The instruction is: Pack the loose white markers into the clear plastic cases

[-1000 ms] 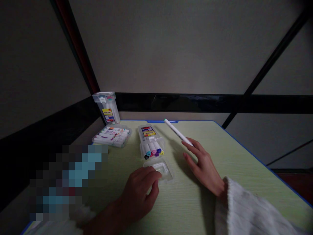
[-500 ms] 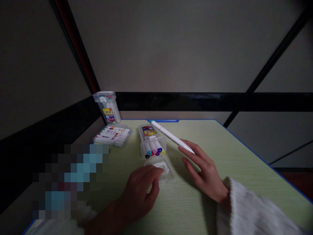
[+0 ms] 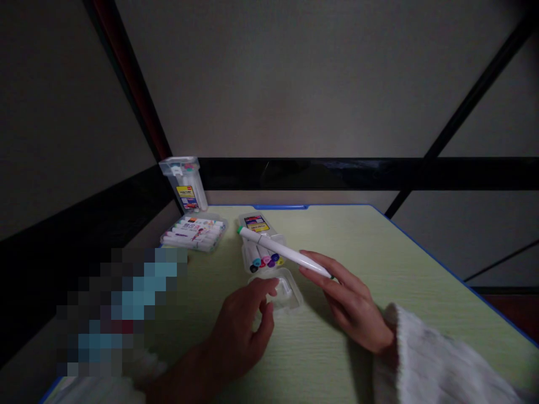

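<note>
My right hand (image 3: pixel 351 300) holds a white marker with a green end (image 3: pixel 278 250) between its fingertips. The marker points left and lies across the open clear marker case (image 3: pixel 257 238), above the coloured caps of the markers inside. My left hand (image 3: pixel 242 331) rests on the green table (image 3: pixel 379 258), its fingertips on the clear plastic lid (image 3: pixel 282 292) that hangs open from the case's near end. Both wrists wear white knit sleeves.
A second clear case of markers (image 3: pixel 193 234) lies flat at the back left. A third case (image 3: pixel 185 183) stands upright behind it at the table's corner. A blurred patch covers the left foreground. Dark frame bars run behind the table.
My right hand has swung the white marker leftward and lower, from pointing at the table's far edge to lying over the open case. My left hand has stayed on the lid.
</note>
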Available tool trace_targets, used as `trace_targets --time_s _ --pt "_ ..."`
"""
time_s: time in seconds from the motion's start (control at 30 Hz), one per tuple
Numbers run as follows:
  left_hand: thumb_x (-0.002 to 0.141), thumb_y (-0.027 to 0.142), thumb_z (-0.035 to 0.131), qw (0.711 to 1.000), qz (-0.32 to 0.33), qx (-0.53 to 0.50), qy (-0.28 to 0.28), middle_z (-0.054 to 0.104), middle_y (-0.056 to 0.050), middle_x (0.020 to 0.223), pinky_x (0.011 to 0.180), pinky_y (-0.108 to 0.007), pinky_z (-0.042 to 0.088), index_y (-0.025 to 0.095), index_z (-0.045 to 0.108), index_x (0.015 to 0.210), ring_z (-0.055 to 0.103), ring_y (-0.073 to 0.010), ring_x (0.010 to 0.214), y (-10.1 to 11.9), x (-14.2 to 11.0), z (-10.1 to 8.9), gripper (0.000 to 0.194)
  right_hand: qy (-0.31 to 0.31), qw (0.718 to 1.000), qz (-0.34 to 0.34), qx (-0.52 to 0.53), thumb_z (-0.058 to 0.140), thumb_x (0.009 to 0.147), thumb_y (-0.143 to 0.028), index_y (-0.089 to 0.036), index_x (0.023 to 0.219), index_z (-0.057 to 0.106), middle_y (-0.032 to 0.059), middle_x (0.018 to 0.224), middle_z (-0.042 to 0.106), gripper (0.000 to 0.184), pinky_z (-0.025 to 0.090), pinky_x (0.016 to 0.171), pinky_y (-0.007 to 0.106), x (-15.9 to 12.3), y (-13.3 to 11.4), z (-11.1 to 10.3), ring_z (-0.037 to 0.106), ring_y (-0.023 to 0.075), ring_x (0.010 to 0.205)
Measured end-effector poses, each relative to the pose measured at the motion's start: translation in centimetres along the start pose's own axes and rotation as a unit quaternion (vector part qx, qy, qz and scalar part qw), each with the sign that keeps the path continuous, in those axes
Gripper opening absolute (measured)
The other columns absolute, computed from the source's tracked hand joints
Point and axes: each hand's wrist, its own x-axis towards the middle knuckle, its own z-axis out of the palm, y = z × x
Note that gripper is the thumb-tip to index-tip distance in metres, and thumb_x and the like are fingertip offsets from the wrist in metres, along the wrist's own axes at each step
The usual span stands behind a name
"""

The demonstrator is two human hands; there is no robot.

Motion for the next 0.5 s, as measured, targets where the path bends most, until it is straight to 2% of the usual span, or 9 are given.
trace_targets --time_s 0.33,0.5 --pt "0.082 0.01 0.041 1.0 0.008 0.022 -0.01 0.063 -0.006 0.093 0.071 -0.023 0.05 0.018 0.033 0.129 0.058 -0.0119 0.071 0.0 0.3 0.0 0.049 -0.022 0.998 -0.064 -0.004 0.035 0.086 -0.006 -0.02 0.124 0.044 0.0119 0.119 0.053 0.042 0.049 0.085 0.031 1.0 -1.3 -0.5 0.05 0.0186 0.112" --pt "0.082 0.01 0.041 0.999 0.016 0.04 -0.009 0.062 -0.003 0.079 0.071 -0.024 0.051 0.019 0.036 0.129 0.06 -0.0141 0.075 0.3 0.6 -0.2 0.048 -0.032 0.997 -0.075 -0.007 0.034 0.089 -0.01 -0.021 0.125 0.042 0.0115 0.116 0.055 0.039 0.051 0.082 0.031 1.0 -1.4 -0.5 0.052 0.0185 0.109"
